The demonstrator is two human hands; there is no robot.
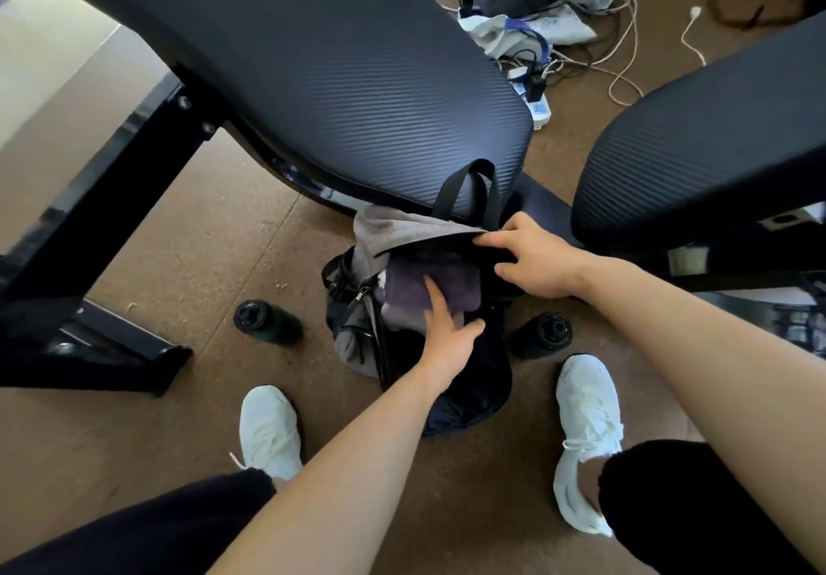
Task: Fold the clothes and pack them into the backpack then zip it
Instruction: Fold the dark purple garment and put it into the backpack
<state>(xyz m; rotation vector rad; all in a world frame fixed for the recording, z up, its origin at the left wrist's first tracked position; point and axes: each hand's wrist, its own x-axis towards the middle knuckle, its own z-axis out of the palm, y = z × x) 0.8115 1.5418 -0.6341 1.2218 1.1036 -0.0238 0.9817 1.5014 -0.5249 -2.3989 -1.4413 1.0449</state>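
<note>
Backpack (384,230) standing between 2 shoes (268,431), mouth open. Folded clothes (460,288) lie inside it, under flat, pressed-together fingers (436,301) of left hand (447,335); right hand (536,261) pinches its upper rim.

Brown floor (187,261); two black chairs (339,82) upper centre and right (715,140); cables (617,60) top right; pale wall (49,51) upper left.

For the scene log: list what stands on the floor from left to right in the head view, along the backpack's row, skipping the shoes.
Black desk foot → dark bottle → backpack → second dark bottle.
</note>
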